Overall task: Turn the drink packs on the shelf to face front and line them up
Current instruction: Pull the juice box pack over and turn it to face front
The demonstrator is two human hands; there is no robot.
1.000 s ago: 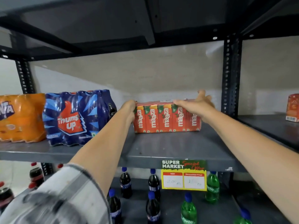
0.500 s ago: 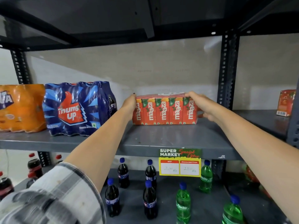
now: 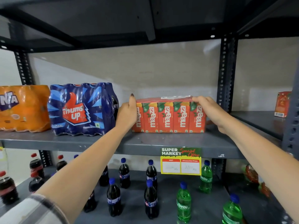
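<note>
A red Maaza carton pack point(image 3: 168, 117) stands on the grey shelf point(image 3: 145, 143), its printed side facing front. My left hand point(image 3: 127, 112) presses flat against the pack's left end. My right hand point(image 3: 210, 110) wraps over its top right corner and right end. To the left stands a blue Thums Up bottle pack point(image 3: 80, 109), logo forward, a small gap from the Maaza pack. An orange Fanta pack point(image 3: 22, 107) sits at the far left, touching the Thums Up pack.
A perforated upright post point(image 3: 226, 73) rises just right of the Maaza pack. Beyond it, a small red carton point(image 3: 282, 104) stands on the neighbouring shelf. A price tag point(image 3: 180, 160) hangs from the shelf edge. Loose cola bottles point(image 3: 150, 172) and Sprite bottles point(image 3: 183, 202) stand on the lower shelf.
The Maaza pack has been squared to the shelf front and shifted slightly left. My right hand slid from behind the pack onto its top right corner. My left hand stayed on the left end.
</note>
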